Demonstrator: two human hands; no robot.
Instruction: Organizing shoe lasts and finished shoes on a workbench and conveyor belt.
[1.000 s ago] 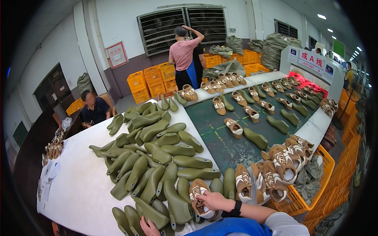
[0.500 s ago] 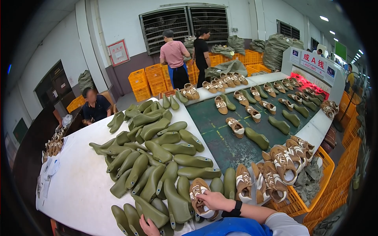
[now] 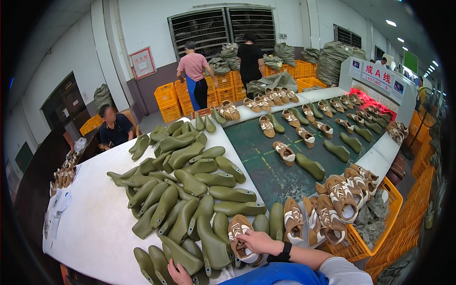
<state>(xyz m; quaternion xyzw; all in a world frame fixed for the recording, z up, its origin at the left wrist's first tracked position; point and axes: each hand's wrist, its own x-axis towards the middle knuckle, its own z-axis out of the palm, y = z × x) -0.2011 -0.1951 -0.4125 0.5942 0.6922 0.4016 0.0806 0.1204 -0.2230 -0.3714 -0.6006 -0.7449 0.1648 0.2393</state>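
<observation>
My right hand, a black band on its wrist, grips a brown and white laced sneaker at its opening, fingers partly hidden inside. The sneaker's toe points away from me, near the table's front edge. At the lower edge of the view my left hand holds the near end of an olive-green shoe last. Beside and beyond it lies a big heap of similar lasts. Right of the held sneaker an upright-looking last and another brown sneaker lie close by.
A white table bears the heap. Its right side adjoins a dark green surface with rows of sneakers and lasts. An orange crate stands at the right. One person sits at the left; two people stand by stacked orange crates.
My hands, the sneaker and the last look unmoved. In the background, the person in pink has shifted left, and the person in black has turned toward the wall.
</observation>
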